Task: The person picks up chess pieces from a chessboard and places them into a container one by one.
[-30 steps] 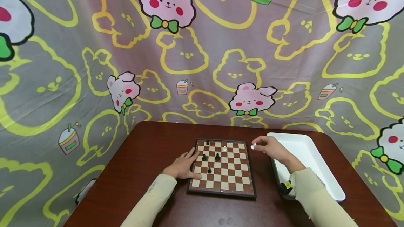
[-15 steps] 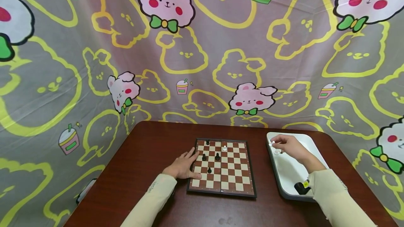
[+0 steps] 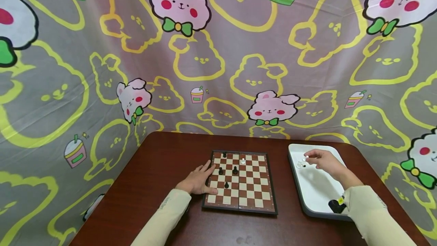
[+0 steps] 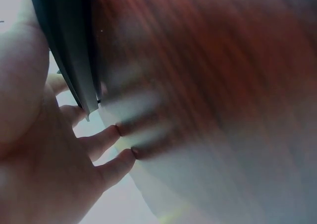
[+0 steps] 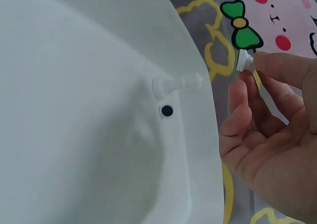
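A brown-and-cream chessboard [image 3: 252, 187] with a dark frame lies on the table. My left hand [image 3: 198, 178] rests on its left edge, thumb on the squares and fingers spread; in the left wrist view those fingers [image 4: 119, 164] look extended beside the board's dark side. Several black chess pieces [image 3: 235, 169] and a white chess piece [image 3: 243, 161] stand on the board. Over the white tray [image 3: 315, 193], my right hand [image 3: 326, 163] pinches a small white chess piece [image 5: 244, 61] between thumb and fingertips. Beneath it in the tray lies another white chess piece [image 5: 178, 83], beside a dark round spot [image 5: 167, 110].
The dark brown table [image 3: 170, 155] reaches back to a patterned cloth wall [image 3: 222, 67]. Bare tabletop separates the board from the tray on the right. A black wrist device [image 3: 337, 205] with a yellow label sits by the right sleeve, over the tray's near part.
My right hand has moved right, from beside the board to over the tray, with a white chess piece pinched throughout. The left hand and the pieces on the board stayed put.
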Available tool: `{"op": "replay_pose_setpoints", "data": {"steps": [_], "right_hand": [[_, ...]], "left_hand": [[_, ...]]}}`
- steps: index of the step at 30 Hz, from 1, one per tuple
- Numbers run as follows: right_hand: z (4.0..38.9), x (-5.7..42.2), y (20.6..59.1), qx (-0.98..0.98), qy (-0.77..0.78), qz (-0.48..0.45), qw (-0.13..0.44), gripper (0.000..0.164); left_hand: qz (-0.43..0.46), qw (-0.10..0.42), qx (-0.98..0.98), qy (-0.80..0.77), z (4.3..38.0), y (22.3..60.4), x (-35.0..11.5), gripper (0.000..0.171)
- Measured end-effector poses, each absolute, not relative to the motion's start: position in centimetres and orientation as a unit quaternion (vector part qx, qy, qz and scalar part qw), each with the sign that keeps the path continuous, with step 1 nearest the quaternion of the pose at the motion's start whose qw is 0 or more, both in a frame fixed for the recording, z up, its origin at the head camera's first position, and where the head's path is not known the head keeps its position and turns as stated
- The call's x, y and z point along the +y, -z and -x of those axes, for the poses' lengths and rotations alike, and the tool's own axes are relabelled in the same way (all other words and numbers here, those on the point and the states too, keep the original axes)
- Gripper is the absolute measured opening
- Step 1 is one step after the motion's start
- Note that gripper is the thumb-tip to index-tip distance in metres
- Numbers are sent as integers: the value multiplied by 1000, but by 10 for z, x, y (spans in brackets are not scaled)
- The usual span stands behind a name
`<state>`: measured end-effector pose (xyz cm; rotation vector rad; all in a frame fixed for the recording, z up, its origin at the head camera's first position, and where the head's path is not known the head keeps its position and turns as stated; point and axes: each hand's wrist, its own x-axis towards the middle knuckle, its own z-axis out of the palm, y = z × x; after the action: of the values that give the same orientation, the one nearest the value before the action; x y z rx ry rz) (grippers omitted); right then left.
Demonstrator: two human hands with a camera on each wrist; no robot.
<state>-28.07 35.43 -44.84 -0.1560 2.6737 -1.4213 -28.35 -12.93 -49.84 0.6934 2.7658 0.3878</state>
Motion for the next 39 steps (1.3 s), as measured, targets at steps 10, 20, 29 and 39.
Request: {"op": "replay_pose_setpoints", "data": {"steps": [10, 20, 29, 39], "right_hand": [[278, 358, 448, 881, 470, 32, 45, 36], [281, 342, 441, 880, 471, 48, 46, 37], [286, 308, 435, 870, 487, 69, 46, 35], [294, 256, 442, 875, 472, 84, 64, 36]], "left_hand": [[-240, 132, 951, -140, 283, 499, -129, 101], [-240, 132, 952, -139, 284, 501, -130, 100], [-238, 135, 953, -132, 285, 500, -130, 100], [-248, 130, 951, -128, 287, 503, -132, 100]]}}
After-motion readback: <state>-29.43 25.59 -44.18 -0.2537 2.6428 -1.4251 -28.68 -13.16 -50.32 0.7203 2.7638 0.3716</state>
